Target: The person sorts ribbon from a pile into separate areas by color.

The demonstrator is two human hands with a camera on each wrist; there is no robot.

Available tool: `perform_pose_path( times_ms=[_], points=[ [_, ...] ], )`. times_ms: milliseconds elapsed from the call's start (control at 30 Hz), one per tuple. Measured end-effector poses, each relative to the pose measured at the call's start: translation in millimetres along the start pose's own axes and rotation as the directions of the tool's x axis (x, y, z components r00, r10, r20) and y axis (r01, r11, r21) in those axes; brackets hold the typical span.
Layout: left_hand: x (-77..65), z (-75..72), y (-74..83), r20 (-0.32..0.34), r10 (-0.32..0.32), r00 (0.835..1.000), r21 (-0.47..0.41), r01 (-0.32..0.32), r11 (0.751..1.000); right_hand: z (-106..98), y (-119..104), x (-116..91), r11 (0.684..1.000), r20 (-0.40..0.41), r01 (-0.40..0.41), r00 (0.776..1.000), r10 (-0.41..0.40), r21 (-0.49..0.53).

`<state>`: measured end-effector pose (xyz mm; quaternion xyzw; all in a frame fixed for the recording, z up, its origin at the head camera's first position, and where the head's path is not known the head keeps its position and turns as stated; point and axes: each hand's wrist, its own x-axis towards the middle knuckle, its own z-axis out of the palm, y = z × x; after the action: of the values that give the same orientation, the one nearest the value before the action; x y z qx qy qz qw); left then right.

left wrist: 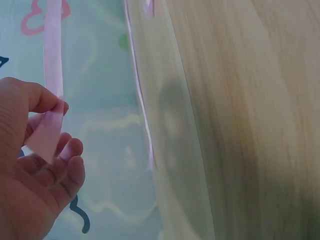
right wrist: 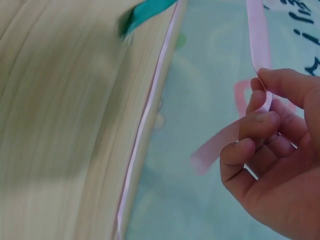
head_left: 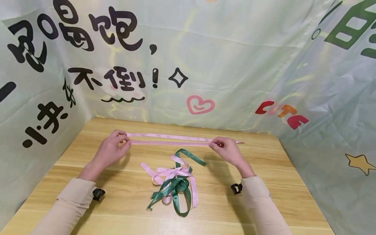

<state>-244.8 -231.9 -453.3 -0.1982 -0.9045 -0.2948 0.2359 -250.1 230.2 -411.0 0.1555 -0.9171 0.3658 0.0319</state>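
Note:
A pink ribbon [head_left: 170, 143] is stretched straight between my two hands, above the far part of the table. My left hand [head_left: 113, 147] pinches it near one end between thumb and forefinger, and a short tail [left wrist: 44, 137] hangs past the fingertips in the left wrist view. At the other end my right hand [head_left: 228, 148] pinches the ribbon, its loose tail [right wrist: 215, 150] curling out below the fingers. Just behind it, a second pink ribbon [head_left: 176, 137] lies straight along the table's far side.
Nearer me on the wooden table [head_left: 123, 209] lies a tangle of pink ribbons [head_left: 194, 192] and green ribbons [head_left: 182, 185], one green end [head_left: 194, 157] reaching toward the right hand. Printed cloth [head_left: 249, 65] walls the table at the back and both sides.

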Motion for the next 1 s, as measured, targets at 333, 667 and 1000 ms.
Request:
perform_pose_path(
  times_ms=[333,667,1000],
  points=[
    [8.3,1.0,-10.3,0.05,-0.072,0.996,-0.002,0.072,0.997,-21.8,27.4,-1.6,0.998,-0.044,-0.056,0.998,0.054,-0.039],
    [18.8,3.9,-18.1,0.157,-0.2,0.967,-0.009,0.204,0.979,-31.4,50.3,-1.9,0.99,-0.074,-0.14,0.988,0.138,-0.019],
    [34.7,20.1,-26.5,0.238,-0.258,0.936,-0.045,0.276,0.96,-30.0,64.5,9.0,0.972,-0.037,-0.233,0.971,0.234,0.03]
  ],
)
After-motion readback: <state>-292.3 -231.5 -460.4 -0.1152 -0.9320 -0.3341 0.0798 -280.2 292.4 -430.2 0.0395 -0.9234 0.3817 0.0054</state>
